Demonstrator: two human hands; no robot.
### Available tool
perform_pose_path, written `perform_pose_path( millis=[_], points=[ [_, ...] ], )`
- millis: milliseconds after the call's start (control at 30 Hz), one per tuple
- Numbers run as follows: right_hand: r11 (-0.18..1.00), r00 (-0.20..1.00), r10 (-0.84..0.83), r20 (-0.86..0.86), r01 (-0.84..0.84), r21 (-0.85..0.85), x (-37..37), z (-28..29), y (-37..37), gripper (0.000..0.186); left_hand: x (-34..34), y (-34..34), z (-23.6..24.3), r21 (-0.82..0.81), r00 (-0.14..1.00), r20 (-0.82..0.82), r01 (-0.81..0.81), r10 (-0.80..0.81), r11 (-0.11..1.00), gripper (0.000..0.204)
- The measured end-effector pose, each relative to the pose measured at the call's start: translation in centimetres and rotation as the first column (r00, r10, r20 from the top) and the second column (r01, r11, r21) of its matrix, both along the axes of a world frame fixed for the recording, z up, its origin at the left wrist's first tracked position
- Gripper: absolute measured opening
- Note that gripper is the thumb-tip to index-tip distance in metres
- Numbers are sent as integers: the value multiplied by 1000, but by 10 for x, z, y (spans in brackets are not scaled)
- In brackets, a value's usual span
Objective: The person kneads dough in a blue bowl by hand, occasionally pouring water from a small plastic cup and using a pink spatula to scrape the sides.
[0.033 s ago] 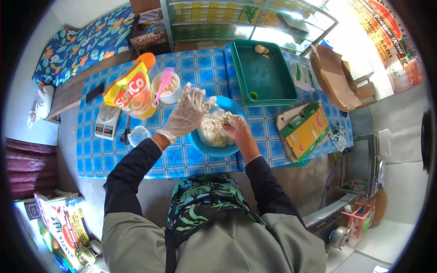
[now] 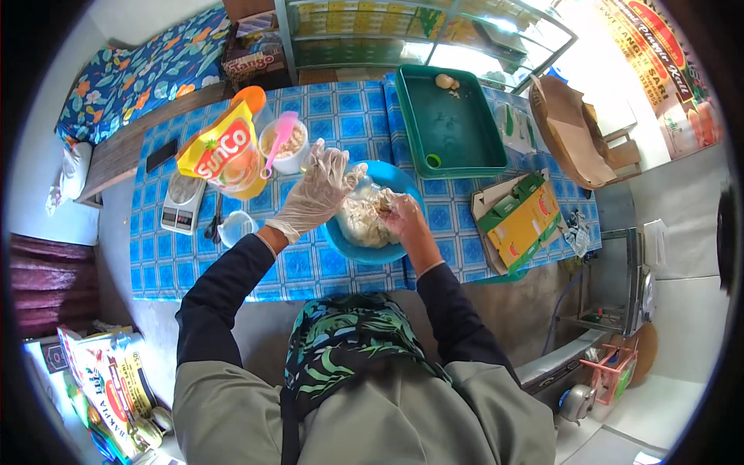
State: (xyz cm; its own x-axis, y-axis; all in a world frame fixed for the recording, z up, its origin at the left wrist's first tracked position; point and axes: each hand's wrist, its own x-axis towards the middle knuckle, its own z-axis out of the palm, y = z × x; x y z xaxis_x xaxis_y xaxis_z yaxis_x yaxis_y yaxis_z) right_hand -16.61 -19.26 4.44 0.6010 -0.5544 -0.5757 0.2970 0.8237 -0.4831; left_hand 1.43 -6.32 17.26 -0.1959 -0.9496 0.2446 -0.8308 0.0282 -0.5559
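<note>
A blue bowl stands near the front edge of the table and holds a pale, doughy mass, partly in clear plastic. My left hand, in a clear plastic glove, is over the bowl's left rim with its fingers curled; what lies in them is hard to see. Inside the right part of the bowl, my right hand has its fingers pinched together on a bit of the dough, with a brownish spot at the fingertips. Left of the bowl is a white tub of pale crumbly filling with a pink spoon.
A yellow oil pouch, a kitchen scale, scissors and a clear cup stand left. A green tray with a few pale lumps lies back right, before flattened cardboard boxes. A glass case stands behind the table.
</note>
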Motion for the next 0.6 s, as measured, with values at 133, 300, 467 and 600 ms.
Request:
perform_pose_path(
  millis=[133,300,467,600],
  points=[
    [553,931,233,-282,-366,-749,3,-7,13,29,7,13,-15,-19,999,29,-38,39,999,53],
    [991,994,-15,-106,29,129,21,9,13,30,9,18,-17,-12,1000,2,3,-3,1000,52],
    [997,986,61,-157,-67,-31,21,17,15,25,10,19,-22,-69,969,-246,-25,7,997,56],
    [515,797,249,-551,-590,-621,7,17,16,21,11,26,-36,-179,698,-714,-106,-55,978,64]
  ],
)
